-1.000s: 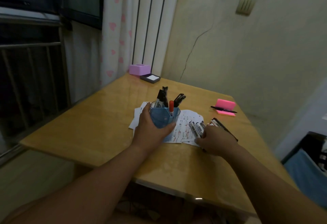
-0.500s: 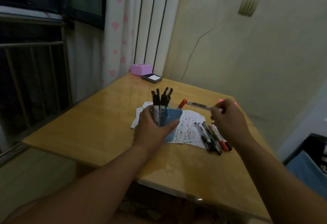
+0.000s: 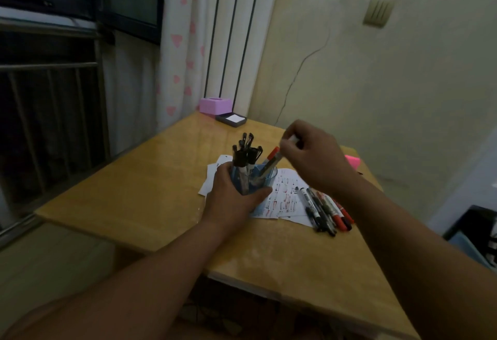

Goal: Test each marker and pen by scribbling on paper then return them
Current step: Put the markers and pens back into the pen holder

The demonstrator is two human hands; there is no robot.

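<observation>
Nearest to us, the left hand [image 3: 232, 201] still wraps its fingers around the blue cup [image 3: 269, 178], same grip as half a second ago. The cup sits on the scribbled paper [image 3: 285, 197] on the table [image 3: 139, 191]. To the right, the loose markers [image 3: 326, 212] haven't budged. They lie side by side, half on the paper, with their long axes running from near-right to far-left.

The big change is the right hand [image 3: 314, 157]. It was out to the right holding the marker [image 3: 273, 161] roughly level, and now it's up over the cup, pinching the marker's top end. The marker slants steeply, with its upper end up-right in the fingers and its lower end down-left inside the cup. A red cap [image 3: 274, 152] shows right at the fingertips, but we can't tell if it's on that marker. Black pens [image 3: 246, 151] stand upright in the cup's left side.

Further back are a pink pad [image 3: 352, 161], then a pink box [image 3: 215, 105] and a dark tray [image 3: 231, 119] in the far corner.
</observation>
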